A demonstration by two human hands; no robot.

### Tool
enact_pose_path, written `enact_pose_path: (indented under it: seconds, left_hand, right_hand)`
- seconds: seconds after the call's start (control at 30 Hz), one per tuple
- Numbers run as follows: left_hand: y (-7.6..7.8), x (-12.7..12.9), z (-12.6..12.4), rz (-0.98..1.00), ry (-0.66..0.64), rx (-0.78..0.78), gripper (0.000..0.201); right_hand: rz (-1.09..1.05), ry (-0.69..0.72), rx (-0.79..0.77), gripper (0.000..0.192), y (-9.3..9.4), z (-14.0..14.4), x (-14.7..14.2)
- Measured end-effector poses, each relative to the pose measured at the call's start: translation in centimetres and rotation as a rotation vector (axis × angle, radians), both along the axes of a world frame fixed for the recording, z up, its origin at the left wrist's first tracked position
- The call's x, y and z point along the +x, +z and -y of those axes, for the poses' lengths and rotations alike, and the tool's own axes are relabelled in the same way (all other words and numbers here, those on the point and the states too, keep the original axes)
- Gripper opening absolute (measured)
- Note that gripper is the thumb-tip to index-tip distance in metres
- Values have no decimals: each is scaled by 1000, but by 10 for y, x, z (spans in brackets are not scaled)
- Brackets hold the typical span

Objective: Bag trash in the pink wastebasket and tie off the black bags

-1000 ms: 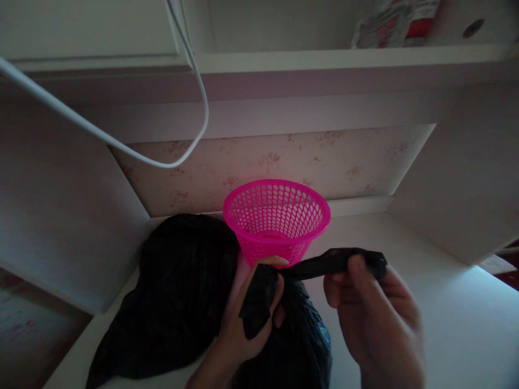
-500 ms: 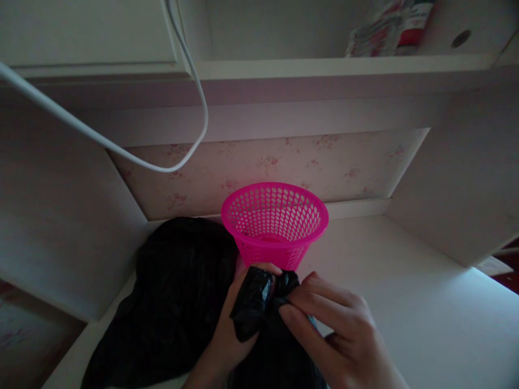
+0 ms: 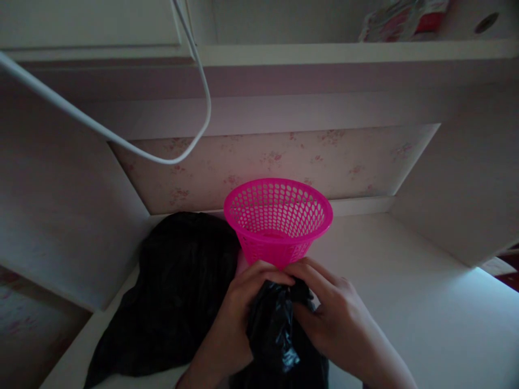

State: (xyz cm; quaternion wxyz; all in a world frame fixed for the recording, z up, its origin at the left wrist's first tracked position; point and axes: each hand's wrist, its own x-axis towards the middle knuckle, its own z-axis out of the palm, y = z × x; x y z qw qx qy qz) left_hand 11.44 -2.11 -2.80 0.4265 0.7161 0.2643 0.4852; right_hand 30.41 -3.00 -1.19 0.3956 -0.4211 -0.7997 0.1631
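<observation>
Both hands, left (image 3: pixel 231 319) and right (image 3: pixel 336 319), pinch the gathered neck of a black plastic bag (image 3: pixel 275 335) on the near surface (image 3: pixel 405 302), just before the pink basket (image 3: pixel 278 219). Each grip is closed on the plastic; keeping the bunch tight likely prevents slipping.

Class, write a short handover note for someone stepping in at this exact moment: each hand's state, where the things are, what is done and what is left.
Left hand: closed on the bunched top of the small black plastic bag, from the left.
Right hand: closed on the same bunched top from the right, fingertips meeting the left hand's.
Things: the bag sits on the white desk, just in front of the pink perforated basket. A larger black bag lies to the left on the desk.
Done: the bag's neck is gathered between both hands.
Left: no finished knot is visible; the basket holds nothing visible.
</observation>
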Motion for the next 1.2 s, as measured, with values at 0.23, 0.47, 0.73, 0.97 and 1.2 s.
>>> enact_pose_path:
  seconds: [0.23,0.47,0.73,0.97,1.2]
  left_hand:
    - [6,-6,6,-139,34,-4,56]
    - [7,-11,12,-268,-9,22,61]
    - [17,-13,20,-321,-77,52,68]
    - [17,-16,21,-359,-32,104,65]
    - [9,-16,19,-350,8,62,61]
  right_hand:
    - [85,-88,69,32,-5,-1,-6]
    - [19,-230,334,27,-14,-9,-13]
    - [24,-234,328,60,-10,-3,-10]
    - [28,-214,311,57,-7,-1,-7]
    - [32,-84,287,64,-5,-2,-8]
